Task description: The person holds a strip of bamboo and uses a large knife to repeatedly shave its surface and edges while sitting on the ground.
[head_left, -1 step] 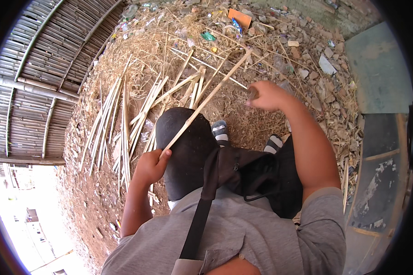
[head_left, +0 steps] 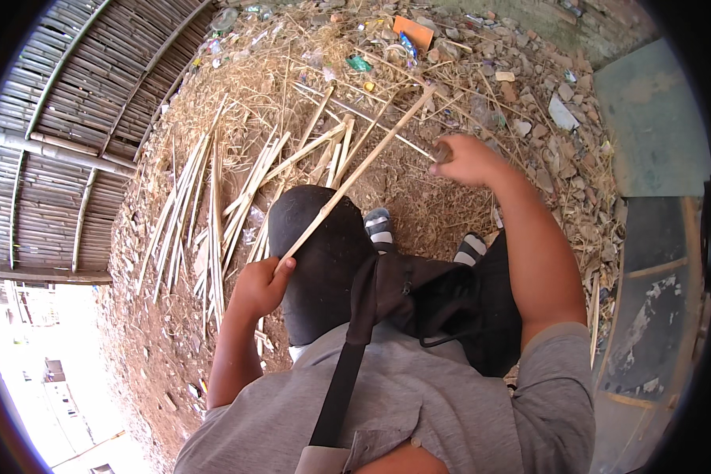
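Observation:
My left hand is closed around the near end of a long, pale bamboo strip. The strip slants up and to the right across my black-clad knee. My right hand is raised farther out, fist closed on a small dark tool handle beside the strip's upper part; the tool's blade is hidden. Several split bamboo strips lie fanned on the ground to the left of my knee.
A bamboo slat wall curves along the left. Straw, stones and litter, including an orange scrap, cover the dirt ahead. A grey-green panel stands at the right. My striped feet and a black shoulder bag are below.

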The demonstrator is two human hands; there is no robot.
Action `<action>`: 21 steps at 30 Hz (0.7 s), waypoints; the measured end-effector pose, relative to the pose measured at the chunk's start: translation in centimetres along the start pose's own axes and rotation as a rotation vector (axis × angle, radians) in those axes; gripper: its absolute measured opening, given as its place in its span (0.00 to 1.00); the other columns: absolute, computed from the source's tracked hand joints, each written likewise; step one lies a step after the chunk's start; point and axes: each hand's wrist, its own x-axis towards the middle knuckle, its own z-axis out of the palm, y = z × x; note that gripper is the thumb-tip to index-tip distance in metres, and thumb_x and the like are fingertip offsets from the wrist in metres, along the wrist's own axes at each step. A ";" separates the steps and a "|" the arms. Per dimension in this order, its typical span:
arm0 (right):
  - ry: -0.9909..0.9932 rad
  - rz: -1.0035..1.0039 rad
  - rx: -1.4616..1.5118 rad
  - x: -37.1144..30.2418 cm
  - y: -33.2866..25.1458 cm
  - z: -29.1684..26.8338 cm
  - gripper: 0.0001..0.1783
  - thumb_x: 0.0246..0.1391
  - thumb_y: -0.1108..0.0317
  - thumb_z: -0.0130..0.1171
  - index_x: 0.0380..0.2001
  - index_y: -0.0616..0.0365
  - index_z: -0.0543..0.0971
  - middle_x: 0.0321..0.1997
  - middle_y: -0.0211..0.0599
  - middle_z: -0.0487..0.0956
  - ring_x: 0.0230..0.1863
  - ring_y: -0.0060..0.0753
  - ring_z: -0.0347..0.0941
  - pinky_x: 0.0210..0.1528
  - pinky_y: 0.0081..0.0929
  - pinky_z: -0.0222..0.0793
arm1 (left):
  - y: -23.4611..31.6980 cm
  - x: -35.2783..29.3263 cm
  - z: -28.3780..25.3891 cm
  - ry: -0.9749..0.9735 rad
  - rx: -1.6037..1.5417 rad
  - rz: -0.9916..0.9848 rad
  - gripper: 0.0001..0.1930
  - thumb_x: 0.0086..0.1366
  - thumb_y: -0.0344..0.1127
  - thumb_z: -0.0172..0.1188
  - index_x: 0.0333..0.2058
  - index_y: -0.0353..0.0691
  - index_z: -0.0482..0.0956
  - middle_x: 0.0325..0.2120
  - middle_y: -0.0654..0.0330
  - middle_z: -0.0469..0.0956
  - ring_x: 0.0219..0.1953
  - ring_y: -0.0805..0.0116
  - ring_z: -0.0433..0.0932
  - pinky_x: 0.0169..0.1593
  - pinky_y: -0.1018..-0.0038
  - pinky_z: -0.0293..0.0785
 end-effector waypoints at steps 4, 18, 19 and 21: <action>0.128 0.052 0.002 -0.3 0.5 -0.2 0.27 0.48 0.55 0.69 0.48 0.61 0.79 0.41 0.49 0.82 0.45 0.48 0.79 0.50 0.39 0.73 | 0.3 0.2 -0.1 -0.006 0.011 -0.005 0.30 0.70 0.57 0.52 0.23 0.32 0.75 0.19 0.40 0.74 0.26 0.37 0.76 0.32 0.53 0.69; 0.012 0.045 0.124 0.4 0.2 0.7 0.30 0.47 0.58 0.69 0.51 0.63 0.78 0.39 0.42 0.83 0.38 0.37 0.79 0.43 0.37 0.73 | 0.5 0.0 -0.2 -0.004 0.005 -0.018 0.30 0.71 0.57 0.51 0.23 0.32 0.76 0.19 0.40 0.75 0.26 0.37 0.76 0.32 0.52 0.70; 0.037 0.027 0.118 0.4 0.1 0.7 0.31 0.47 0.57 0.69 0.53 0.64 0.77 0.39 0.43 0.83 0.38 0.39 0.79 0.43 0.37 0.73 | 0.5 -0.1 -0.3 0.001 0.005 -0.021 0.30 0.71 0.57 0.51 0.23 0.32 0.76 0.19 0.40 0.75 0.26 0.37 0.76 0.32 0.52 0.70; -0.048 -0.039 0.034 0.1 -0.6 1.4 0.31 0.46 0.58 0.68 0.53 0.63 0.77 0.42 0.47 0.83 0.43 0.44 0.80 0.48 0.38 0.73 | 0.5 -0.1 -0.2 -0.008 0.006 -0.010 0.31 0.71 0.58 0.51 0.24 0.32 0.76 0.19 0.40 0.75 0.27 0.37 0.76 0.33 0.52 0.70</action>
